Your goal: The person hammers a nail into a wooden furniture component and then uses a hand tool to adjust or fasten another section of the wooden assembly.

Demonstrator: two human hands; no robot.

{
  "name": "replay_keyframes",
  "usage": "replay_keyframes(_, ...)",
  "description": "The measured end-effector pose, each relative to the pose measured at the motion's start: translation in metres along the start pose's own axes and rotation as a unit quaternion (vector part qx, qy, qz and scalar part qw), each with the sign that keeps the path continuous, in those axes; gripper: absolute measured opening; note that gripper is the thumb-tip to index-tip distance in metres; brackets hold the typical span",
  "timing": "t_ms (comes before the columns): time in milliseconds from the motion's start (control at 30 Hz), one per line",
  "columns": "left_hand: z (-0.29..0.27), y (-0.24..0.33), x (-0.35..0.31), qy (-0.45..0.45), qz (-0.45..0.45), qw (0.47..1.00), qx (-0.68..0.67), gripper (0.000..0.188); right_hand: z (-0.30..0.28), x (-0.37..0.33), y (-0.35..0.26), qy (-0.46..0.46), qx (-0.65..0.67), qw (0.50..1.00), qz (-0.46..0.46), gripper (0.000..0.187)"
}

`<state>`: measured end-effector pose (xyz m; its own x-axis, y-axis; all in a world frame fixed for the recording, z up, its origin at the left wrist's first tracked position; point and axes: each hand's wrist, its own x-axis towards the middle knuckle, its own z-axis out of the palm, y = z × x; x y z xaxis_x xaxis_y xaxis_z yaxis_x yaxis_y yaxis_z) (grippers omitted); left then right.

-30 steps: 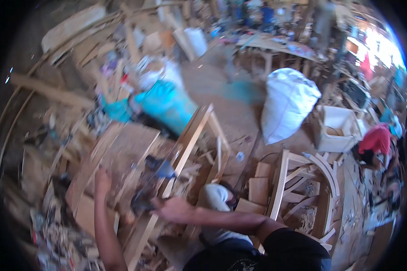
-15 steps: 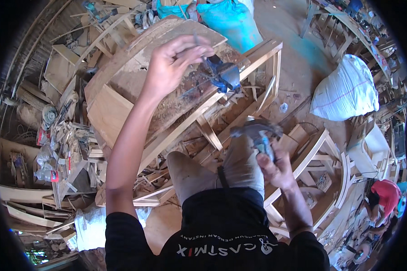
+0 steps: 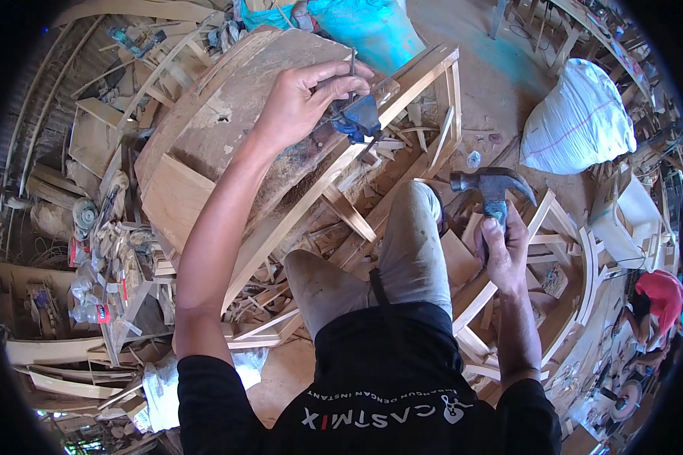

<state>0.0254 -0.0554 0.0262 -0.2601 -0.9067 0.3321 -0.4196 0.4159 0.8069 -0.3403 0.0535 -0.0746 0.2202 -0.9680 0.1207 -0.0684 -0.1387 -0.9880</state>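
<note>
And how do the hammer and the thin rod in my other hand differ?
The hammer has a wide head with a curved claw; the rod looks thin and straight.
The hammer is plainly bulkier than the rod's visible part.
The right hand wraps the hammer's handle, while the left hand holds the rod in its fingers.
Both are dark, the hammer at its head, and each is held in one hand.

On the black shirt (image 3: pixel 387 345) we see a row of large letters (image 3: pixel 372 419), white with one red, a smaller white line of print (image 3: pixel 379 395) and a white emblem (image 3: pixel 454 409), the lettering upside down to us; the red label (image 3: pixel 102 312) on the plastic bottle (image 3: pixel 86 313) is too small for us to read
</note>
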Motion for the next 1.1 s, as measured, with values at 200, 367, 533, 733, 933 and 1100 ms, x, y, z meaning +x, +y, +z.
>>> replay_keyframes(200,0.003,0.002,-0.002,-0.016,0.025,0.999,0.026,0.025,0.003,0.010,-0.008,0.033,-0.007,0.999,-0.041,0.042)
replay_keyframes(367,0.001,0.001,-0.003,-0.028,0.027,0.999,0.033,0.023,0.009,0.023,-0.036,0.040,-0.061,0.995,-0.068,0.040)
replay_keyframes(533,0.002,-0.002,-0.004,-0.021,0.058,0.998,0.030,0.020,0.028,0.045,-0.063,0.070,-0.198,0.960,-0.187,0.053)
replay_keyframes(733,0.006,0.001,-0.009,-0.010,0.103,0.991,0.082,0.017,0.063,0.077,-0.100,0.102,-0.287,0.879,-0.366,0.043)
replay_keyframes(933,0.005,0.001,-0.008,-0.018,0.105,0.988,0.111,0.016,0.066,0.085,-0.111,0.073,-0.322,0.874,-0.356,0.037)
replay_keyframes(1100,0.004,-0.004,-0.009,-0.025,0.104,0.990,0.098,0.015,0.068,0.085,-0.110,0.078,-0.301,0.890,-0.333,0.032)
